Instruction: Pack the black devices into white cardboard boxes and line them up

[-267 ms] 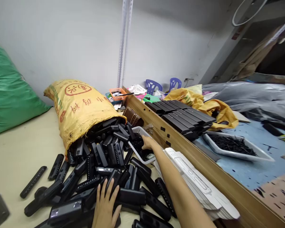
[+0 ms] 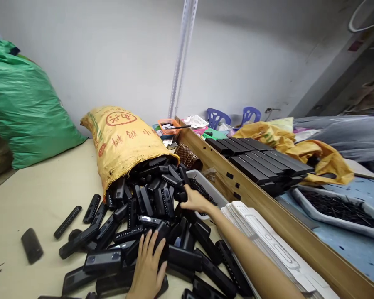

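Observation:
My left hand (image 2: 149,263) lies with fingers spread on a heap of long black plastic casings (image 2: 185,256), some with a row of small holes along one side. My right hand (image 2: 195,200) reaches over the far right of the heap, its fingers closed around a dark rounded piece (image 2: 181,196). Just beyond this hand is a white tray (image 2: 213,187) of thin black strips. The heap spills from the mouth of a yellow woven sack (image 2: 131,143) with red lettering, which lies on its side.
A green sack (image 2: 34,104) stands at the left. Under my right forearm is a stack of white printed card sheets (image 2: 268,245), along a wooden divider (image 2: 252,191). Past the divider are stacked black boxes (image 2: 262,160) and another tray (image 2: 339,224) of black strips.
My right hand has come out of the white tray toward the heap and now has a dark piece in its fingers. My left hand stays on the casings. The view has swung left.

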Demonstrator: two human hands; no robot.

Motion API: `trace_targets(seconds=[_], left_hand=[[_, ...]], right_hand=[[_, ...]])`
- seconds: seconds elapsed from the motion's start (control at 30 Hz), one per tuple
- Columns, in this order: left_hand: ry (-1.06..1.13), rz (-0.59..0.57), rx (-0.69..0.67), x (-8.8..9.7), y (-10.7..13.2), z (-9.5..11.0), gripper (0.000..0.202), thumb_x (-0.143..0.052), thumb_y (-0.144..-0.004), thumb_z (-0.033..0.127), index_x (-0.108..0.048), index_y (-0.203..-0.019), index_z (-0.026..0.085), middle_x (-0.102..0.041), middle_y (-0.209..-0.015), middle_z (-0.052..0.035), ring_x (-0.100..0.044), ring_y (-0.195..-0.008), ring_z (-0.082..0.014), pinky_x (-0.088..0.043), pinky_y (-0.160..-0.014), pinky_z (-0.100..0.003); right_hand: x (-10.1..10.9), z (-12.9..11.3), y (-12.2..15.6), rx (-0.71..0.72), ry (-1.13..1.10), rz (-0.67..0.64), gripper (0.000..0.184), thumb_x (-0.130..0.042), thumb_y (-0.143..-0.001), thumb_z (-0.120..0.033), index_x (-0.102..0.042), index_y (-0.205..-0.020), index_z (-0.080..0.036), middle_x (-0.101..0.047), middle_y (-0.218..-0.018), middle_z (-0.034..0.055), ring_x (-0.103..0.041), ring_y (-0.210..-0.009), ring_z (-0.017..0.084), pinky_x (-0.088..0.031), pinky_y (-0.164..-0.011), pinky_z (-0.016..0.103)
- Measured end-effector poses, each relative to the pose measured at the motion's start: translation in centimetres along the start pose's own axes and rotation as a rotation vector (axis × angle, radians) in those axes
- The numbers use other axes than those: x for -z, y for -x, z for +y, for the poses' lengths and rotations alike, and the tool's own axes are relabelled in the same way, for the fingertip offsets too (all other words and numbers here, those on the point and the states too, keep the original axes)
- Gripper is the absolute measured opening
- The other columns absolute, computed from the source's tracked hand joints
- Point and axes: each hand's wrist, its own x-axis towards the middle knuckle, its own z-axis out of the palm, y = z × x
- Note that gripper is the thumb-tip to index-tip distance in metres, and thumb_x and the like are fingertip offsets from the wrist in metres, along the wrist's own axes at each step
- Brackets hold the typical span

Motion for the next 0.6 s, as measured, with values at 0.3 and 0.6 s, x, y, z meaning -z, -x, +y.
trace_targets(seconds=[0.3, 0.6], left_hand=[[-0.097, 0.351, 0.539, 4.8, -10.3, -14.9, 0.057, -0.045, -0.084, 0.025, -0.029, -0.136, 0.012, -0.033, -0.136, -0.0213, -0.030, -0.127, -0.0333, -0.030, -0.101, -0.052], [0.036, 0.198, 0.573, 5.5, -12.9, -24.6, 0.033, -0.034, -0.082, 0.019, -0.055, -0.106, 0.016, -0.058, -0.095, -0.0104, -0.056, -0.086, -0.0231, -0.044, -0.073, -0.032]], right_hand=[[-2.9, -4.0, -0.8, 0.190, -0.056, -0.093, 0.042, -0.055, -0.078, -0.046, -0.059, -0.105, -0.015, -0.063, -0.105, 0.0107, -0.058, -0.096, 0.022, -0.042, -0.082, 0.028], [-1.6, 0.5, -7.1, -0.231, 0.030, 0.193, 0.026, -0.047, -0.084, -0.020, -0.053, -0.108, -0.011, -0.057, -0.110, 0.0137, -0.053, -0.104, 0.023, -0.040, -0.085, 0.033]])
